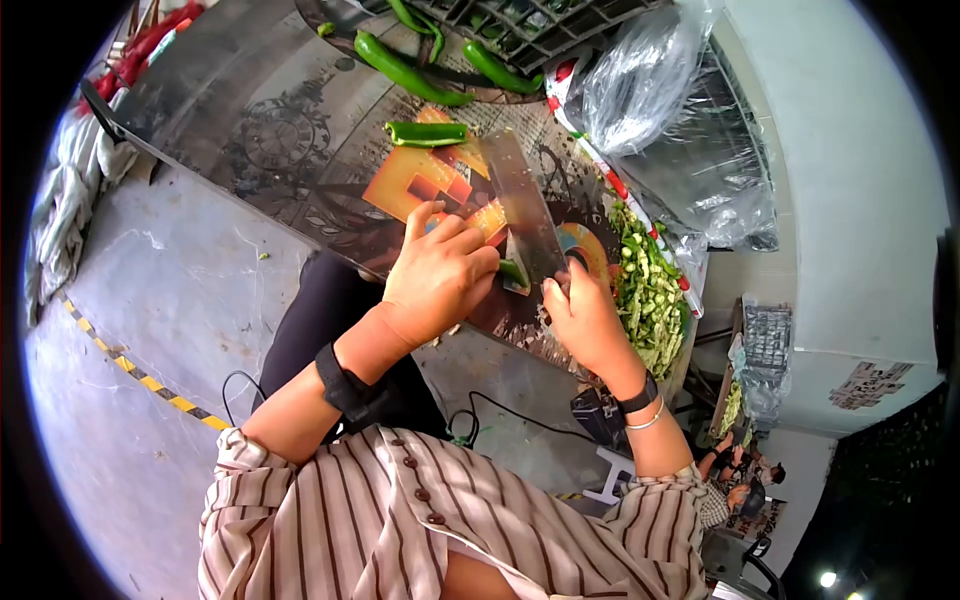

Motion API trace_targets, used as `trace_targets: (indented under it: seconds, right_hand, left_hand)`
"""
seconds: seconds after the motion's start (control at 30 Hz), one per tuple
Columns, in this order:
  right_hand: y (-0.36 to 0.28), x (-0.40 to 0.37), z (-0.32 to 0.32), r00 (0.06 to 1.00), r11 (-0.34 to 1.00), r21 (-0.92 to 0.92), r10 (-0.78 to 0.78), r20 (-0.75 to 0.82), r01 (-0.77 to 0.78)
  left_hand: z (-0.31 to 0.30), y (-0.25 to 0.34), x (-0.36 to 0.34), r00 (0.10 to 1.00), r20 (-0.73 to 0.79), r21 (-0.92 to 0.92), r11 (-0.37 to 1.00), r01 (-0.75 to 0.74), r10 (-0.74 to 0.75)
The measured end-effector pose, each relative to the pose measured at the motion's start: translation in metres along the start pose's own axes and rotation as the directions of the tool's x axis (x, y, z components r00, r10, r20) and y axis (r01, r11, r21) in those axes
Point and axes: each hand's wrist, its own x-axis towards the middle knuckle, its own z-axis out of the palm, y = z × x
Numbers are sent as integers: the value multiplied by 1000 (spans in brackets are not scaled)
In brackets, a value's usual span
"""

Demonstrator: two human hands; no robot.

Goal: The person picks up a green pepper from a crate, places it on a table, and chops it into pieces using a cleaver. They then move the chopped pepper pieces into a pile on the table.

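Observation:
My right hand [590, 315] grips the handle of a broad cleaver [525, 200], whose flat blade points away across the table. My left hand [443, 265] is curled beside the blade, its fingers closed over a piece of green chili pepper [514, 274]; only the end nearest the blade shows. Beyond the hands lies a cut length of green pepper [427, 134] on the orange-patterned board surface [400, 182]. To the right of the cleaver, a heap of chopped green pepper [645, 290] lies along the table's side.
Whole green peppers [405, 72] lie at the far side by a black plastic crate [540, 30]. Clear plastic wrap [640, 85] is at the far right. A white stool [610, 475] and a cable are below the table. Other people [740, 480] sit at lower right.

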Motion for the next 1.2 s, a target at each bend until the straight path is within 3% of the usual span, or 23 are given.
trace_targets:
  seconds: [0.07, 0.2, 0.43, 0.57, 0.67, 0.73, 0.77, 0.93, 1.03, 1.2]
  right_hand:
    - [3, -2, -4, 999, 999, 31, -26, -29, 27]
    - [-20, -14, -17, 997, 990, 114, 79, -7, -78]
    - [-28, -22, -21, 985, 995, 1, 100, 138, -101]
    - [-27, -22, -18, 986, 995, -50, 93, 139, -87]
    - [-27, -18, -20, 977, 992, -100, 99, 190, -81]
    - [-26, -12, -19, 983, 998, -66, 31, 179, -19]
    - [-26, -9, -18, 971, 990, -70, 134, 199, -122]
    - [-9, 0, 3, 997, 996, -85, -16, 78, 22]
    - [-9, 4, -3, 1000, 999, -35, -31, -5, 31]
    - [-24, -15, -15, 1000, 999, 36, 28, 5, -28]
  left_hand:
    - [0, 2, -1, 1000, 20, 7, 1000, 9, -9]
    - [2, 1, -1, 1000, -7, 10, 1000, 2, -1]
    - [1, 2, 0, 1000, -23, -49, 999, 16, -17]
    - [-1, 1, 0, 1000, -29, -55, 998, 6, -8]
    - [-1, 2, 0, 998, 64, -33, 999, 22, -20]
    - [0, 1, 0, 1000, 11, -24, 999, 22, -21]
    - [1, 1, -1, 1000, 18, -26, 999, 23, -22]
    - [0, 0, -2, 1000, 13, -13, 1000, 17, -17]
    - [-1, -1, -3, 1000, 20, 4, 1000, 7, -7]
    - [2, -1, -4, 1000, -2, -5, 1000, -6, 6]
